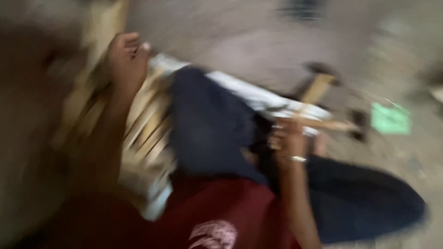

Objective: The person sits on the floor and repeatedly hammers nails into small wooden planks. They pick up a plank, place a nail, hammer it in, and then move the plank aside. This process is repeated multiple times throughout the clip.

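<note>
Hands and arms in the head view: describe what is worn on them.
Both forearms are bare, with no sleeves reaching them. The right hand has a thin silvery bracelet at the wrist. The left hand shows no glove; blur hides finer detail.

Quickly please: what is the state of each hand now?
Left hand: raised over the pale wooden strips; open or shut cannot be told through the blur.
Right hand: closed on a wooden stick.
</note>
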